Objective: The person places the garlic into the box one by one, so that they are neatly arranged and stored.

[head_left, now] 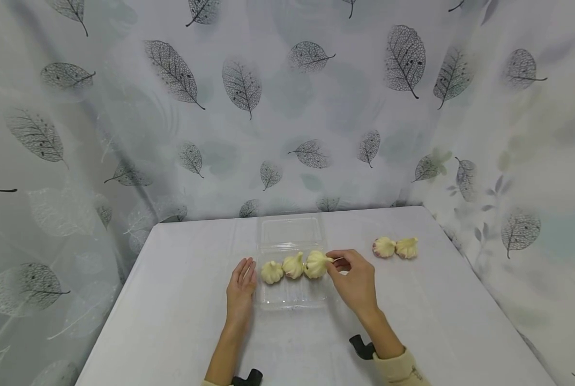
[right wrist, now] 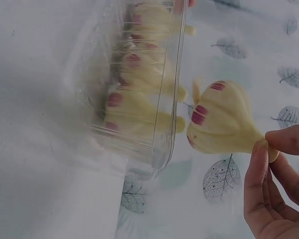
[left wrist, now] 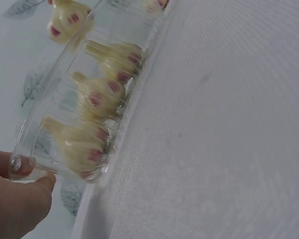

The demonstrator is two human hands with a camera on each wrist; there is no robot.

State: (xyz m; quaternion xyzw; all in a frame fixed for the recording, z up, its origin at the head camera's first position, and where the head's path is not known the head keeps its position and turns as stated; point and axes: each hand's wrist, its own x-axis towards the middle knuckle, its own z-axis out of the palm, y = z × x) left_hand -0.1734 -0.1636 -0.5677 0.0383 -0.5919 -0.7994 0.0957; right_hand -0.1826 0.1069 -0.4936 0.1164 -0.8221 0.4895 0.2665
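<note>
A clear plastic clamshell container sits on the table with its lid folded back. Three pale garlic bulbs with purplish patches stand in a row inside it. My right hand pinches another garlic bulb by its stem, between thumb and fingertips. That bulb hangs above the container's right side, and in the head view it covers the rightmost bulb in the row. Along the container's left side lies my left hand, fingers fairly straight. Its thumb touches near the container's corner in the left wrist view.
Two more garlic bulbs, a left one and a right one, lie side by side on the white-covered table, right of the container. A leaf-patterned curtain hangs behind and along both sides.
</note>
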